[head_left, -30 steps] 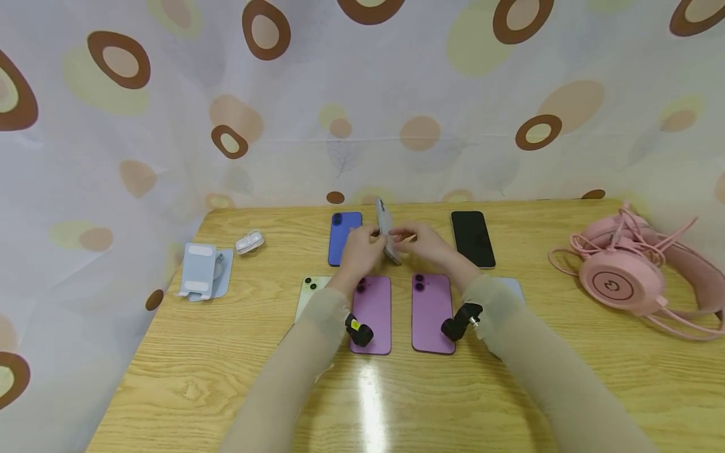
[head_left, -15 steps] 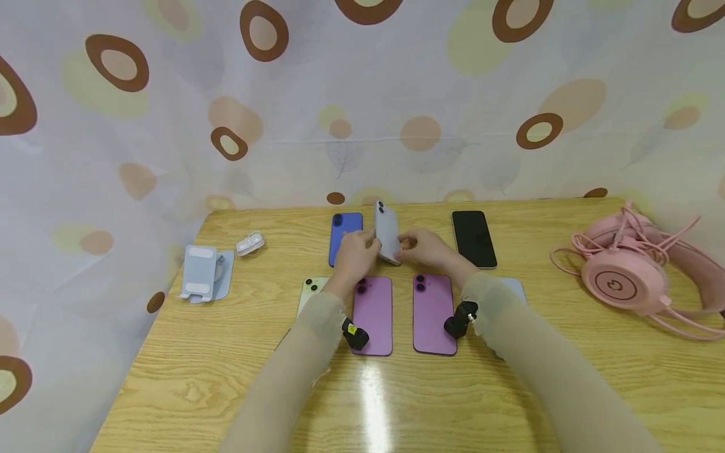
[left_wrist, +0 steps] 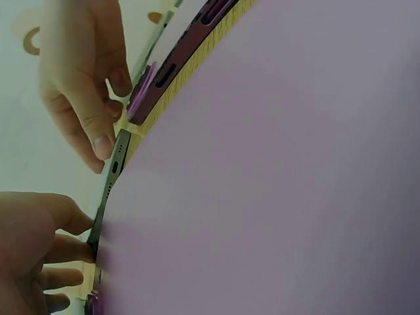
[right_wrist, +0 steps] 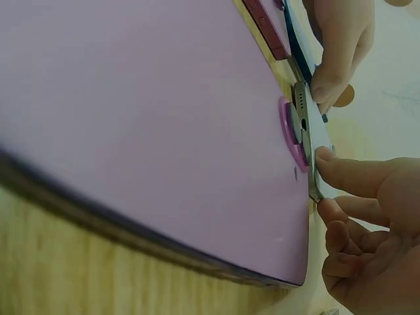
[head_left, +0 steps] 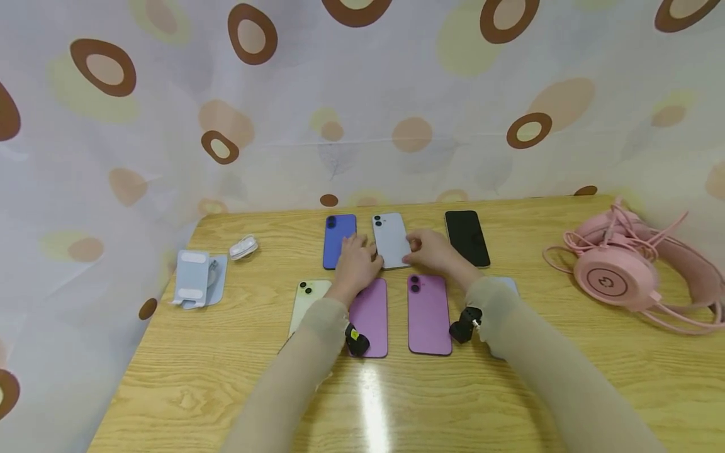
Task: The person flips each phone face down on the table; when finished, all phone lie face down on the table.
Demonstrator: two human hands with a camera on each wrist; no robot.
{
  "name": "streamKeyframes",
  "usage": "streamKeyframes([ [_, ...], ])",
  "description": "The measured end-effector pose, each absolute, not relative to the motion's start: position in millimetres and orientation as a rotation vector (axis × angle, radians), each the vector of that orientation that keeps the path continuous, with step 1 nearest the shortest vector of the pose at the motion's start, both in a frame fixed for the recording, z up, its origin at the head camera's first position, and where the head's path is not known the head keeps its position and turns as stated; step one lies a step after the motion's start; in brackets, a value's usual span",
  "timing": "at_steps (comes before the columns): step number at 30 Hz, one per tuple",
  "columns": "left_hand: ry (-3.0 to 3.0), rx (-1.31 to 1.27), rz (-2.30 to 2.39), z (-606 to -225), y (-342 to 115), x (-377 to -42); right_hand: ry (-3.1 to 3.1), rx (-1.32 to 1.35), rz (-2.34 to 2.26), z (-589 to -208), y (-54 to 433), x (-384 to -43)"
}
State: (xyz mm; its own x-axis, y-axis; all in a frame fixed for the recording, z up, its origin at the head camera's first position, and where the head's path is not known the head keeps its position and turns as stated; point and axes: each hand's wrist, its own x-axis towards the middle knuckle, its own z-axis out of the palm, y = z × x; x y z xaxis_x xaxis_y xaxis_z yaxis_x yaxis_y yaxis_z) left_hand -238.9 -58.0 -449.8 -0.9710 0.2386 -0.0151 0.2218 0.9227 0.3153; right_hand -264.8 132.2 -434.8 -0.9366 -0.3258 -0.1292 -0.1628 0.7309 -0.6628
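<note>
A white smartphone [head_left: 391, 240] lies camera side up, about level with the tabletop, at the back middle of the table. My left hand [head_left: 357, 267] holds its lower left corner with thumb and fingertips, the other fingers spread over the edge of a blue phone [head_left: 338, 242]. My right hand [head_left: 433, 248] pinches the lower right corner. In the right wrist view, the thumb of the right hand [right_wrist: 387, 203] is on the white smartphone [right_wrist: 318, 138] and a finger is at its lower edge. Whether the phone fully touches the table is unclear.
Two pink phones [head_left: 428, 314] lie in front, with a pale green phone [head_left: 306, 299] on the left and a light blue one [head_left: 508, 284] partly under the right sleeve. A black-screened phone [head_left: 467, 238], pink headphones [head_left: 617, 277], a phone stand [head_left: 192, 277] and a white cable [head_left: 244, 248] surround them.
The white smartphone has gone from standing on its edge to lying camera side up. Both hands have stayed at its lower end and come down with it.
</note>
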Motion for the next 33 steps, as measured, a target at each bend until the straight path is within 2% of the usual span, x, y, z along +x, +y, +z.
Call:
streamKeyframes([
  [17,3.029,0.399,0.458,-441.0,-51.9,-241.5,2.721,-0.417,-0.865,-427.7,134.7,-257.2],
  [26,3.001,0.568,0.524,-432.1,-20.5,-240.4,2.829,-0.422,-0.761,-417.8,181.2,-257.1],
  [33,2.966,0.725,0.362,-436.7,16.2,-235.9,2.879,-0.274,-0.665,-415.6,223.1,-255.5],
])
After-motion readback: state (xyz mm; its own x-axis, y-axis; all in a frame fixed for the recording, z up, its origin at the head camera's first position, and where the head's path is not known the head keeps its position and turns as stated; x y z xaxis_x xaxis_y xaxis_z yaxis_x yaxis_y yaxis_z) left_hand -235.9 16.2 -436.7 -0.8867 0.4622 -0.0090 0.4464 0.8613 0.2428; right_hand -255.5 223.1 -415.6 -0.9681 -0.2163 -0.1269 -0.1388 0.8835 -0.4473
